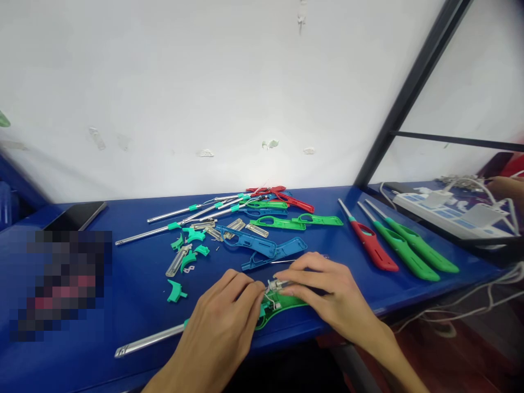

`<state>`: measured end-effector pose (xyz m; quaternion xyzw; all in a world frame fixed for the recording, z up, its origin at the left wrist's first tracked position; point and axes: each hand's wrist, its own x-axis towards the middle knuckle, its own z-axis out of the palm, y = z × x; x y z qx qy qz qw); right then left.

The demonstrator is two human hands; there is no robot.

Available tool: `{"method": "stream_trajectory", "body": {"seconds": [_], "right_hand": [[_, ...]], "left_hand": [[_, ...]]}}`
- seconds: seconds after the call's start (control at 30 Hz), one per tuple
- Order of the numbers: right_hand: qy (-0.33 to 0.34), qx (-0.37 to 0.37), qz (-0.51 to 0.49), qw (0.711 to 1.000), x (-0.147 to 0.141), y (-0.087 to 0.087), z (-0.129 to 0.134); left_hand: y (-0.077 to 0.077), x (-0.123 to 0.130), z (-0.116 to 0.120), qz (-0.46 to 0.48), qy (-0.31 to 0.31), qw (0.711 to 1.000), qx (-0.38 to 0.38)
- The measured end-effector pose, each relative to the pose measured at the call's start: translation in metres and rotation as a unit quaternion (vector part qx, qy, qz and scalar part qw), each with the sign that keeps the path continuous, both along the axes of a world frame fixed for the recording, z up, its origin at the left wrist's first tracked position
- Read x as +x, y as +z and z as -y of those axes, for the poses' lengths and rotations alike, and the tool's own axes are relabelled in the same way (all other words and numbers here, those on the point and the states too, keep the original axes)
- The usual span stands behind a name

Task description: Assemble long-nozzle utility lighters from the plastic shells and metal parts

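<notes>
Near the table's front edge lies a green lighter casing half [292, 303], a metal tube [151, 339] pointing left from it. My right hand [333, 286] grips a clear fuel tank [278, 284] with a pale valve end, just above the casing. My left hand [227, 314] is closed at the valve end, fingertips pinched together; what is between them is hidden. A thin white wire shows below the tank. Beyond my hands lie blue casing halves [282, 251]. Green triggers [176, 291] and clear tanks [178, 261] are scattered to the left.
Three lighters, one red [372, 245] and two green, lie at the right. More tubes [147, 234] and green casing halves [323, 219] are piled at the back. A phone [76, 214] lies at the left. A power strip [442, 210] stands beyond the black frame [403, 101].
</notes>
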<state>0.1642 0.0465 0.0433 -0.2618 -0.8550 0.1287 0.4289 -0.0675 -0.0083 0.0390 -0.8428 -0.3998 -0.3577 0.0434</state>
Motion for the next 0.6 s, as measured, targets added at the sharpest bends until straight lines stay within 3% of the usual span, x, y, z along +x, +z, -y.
{"method": "stream_trajectory", "body": {"seconds": [0.6], "right_hand": [[0.016,-0.003,-0.007,1.000,-0.0006,0.0026,-0.0008]], "left_hand": [[0.0006,-0.0011,-0.0014,-0.005,-0.007,1.000,0.006]]}}
